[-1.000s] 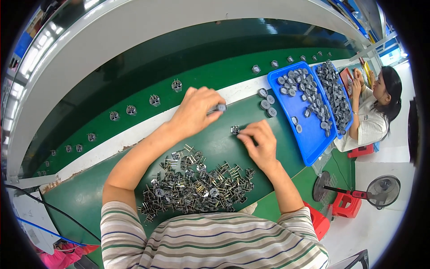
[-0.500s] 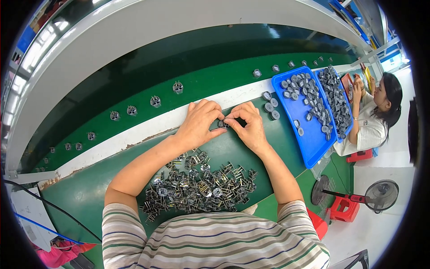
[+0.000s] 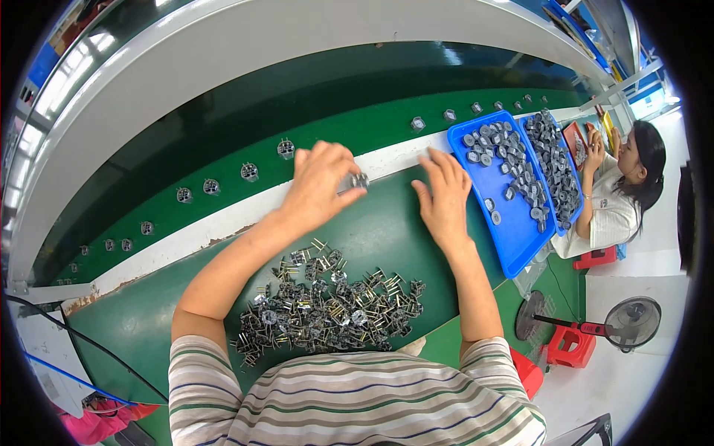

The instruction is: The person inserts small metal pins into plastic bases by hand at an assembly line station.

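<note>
My left hand (image 3: 322,182) is raised over the white rail, its thumb and fingers closed on a small dark plug insert (image 3: 360,181). To the right, my right hand (image 3: 445,199) hovers over the green worktop with thumb and fingers apart and nothing visible in them. It covers the spot by the blue tray where loose grey round caps lay. Close to my body, between my forearms, spreads a heap of dark plug inserts with metal pins (image 3: 327,308).
Beyond the white rail (image 3: 394,157), a green conveyor belt (image 3: 335,134) carries spaced plug pieces (image 3: 249,172). Two blue trays, the nearer one (image 3: 494,215) included, hold grey round caps (image 3: 547,160). A co-worker (image 3: 621,178) sits at the far right, beyond a standing fan (image 3: 632,323).
My hands have parted: the left lifted slightly left and up with the insert, the right moved right over the loose caps. Pieces on the belt have shifted a little left.
</note>
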`<state>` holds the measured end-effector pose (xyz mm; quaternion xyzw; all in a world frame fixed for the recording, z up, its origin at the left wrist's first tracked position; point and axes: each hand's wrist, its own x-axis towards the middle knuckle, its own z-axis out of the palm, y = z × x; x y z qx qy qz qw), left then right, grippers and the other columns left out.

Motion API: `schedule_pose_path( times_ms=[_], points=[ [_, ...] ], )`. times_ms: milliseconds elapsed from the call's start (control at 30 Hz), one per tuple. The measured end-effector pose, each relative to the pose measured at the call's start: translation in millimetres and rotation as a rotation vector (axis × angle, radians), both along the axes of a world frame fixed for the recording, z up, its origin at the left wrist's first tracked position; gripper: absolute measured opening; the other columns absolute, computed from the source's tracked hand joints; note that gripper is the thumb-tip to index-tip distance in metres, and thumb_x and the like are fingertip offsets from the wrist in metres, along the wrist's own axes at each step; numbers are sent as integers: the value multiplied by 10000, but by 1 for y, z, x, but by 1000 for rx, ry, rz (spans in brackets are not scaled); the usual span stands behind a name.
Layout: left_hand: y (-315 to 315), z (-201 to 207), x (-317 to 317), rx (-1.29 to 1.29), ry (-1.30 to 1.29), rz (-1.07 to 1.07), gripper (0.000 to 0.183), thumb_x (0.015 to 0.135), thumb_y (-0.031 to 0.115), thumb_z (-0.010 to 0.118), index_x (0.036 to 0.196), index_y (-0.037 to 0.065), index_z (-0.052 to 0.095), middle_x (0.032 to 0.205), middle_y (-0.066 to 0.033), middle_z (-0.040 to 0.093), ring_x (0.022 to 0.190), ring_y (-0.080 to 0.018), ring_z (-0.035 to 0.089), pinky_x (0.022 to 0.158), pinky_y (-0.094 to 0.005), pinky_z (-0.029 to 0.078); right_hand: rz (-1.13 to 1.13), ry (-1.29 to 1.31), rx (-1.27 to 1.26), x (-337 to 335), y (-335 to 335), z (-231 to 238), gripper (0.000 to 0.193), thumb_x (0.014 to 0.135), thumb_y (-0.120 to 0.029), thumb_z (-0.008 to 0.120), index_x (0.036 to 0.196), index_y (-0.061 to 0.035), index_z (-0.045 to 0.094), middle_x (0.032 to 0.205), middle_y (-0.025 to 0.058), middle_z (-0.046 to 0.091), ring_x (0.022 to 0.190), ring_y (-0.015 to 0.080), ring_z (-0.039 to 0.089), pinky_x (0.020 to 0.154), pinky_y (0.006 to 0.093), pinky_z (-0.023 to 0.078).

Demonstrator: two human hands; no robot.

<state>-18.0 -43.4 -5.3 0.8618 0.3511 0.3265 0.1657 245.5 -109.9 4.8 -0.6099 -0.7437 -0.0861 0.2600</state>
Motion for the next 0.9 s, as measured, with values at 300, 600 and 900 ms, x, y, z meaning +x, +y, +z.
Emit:
schedule_pose_path(
  times_ms=[300, 600, 900],
  points=[
    [54, 5, -9, 34, 249, 361, 297, 777, 217, 902, 989, 62, 763, 1114, -65, 669, 1195, -286, 563, 1023, -502, 374, 254, 80, -289, -15, -32, -14, 633, 922, -87, 742, 1513, -36, 521, 1641, 208, 445, 1561, 389, 370, 1259, 540, 298],
    [-11, 20, -2, -167, 122, -359, 555, 846, 234, 847, 1357, 147, 650, 1354, -98, 573, 1295, -299, 521, 1076, -478, 367, 214, 264, -179, 1, -44, -9, 540, 844, -124, 833, 1335, -56, 618, 1510, 169, 547, 1400, 389, 520, 1112, 526, 405],
    [-19, 3, -6, -250, 111, -413, 458, 867, 83, 795, 1306, 146, 681, 1276, -70, 618, 1224, -280, 577, 1052, -441, 420, 520, 378, -754, -4, -97, 49, 383, 845, -98, 847, 1199, -52, 709, 1248, 122, 676, 1133, 329, 670, 943, 413, 553]
  ],
)
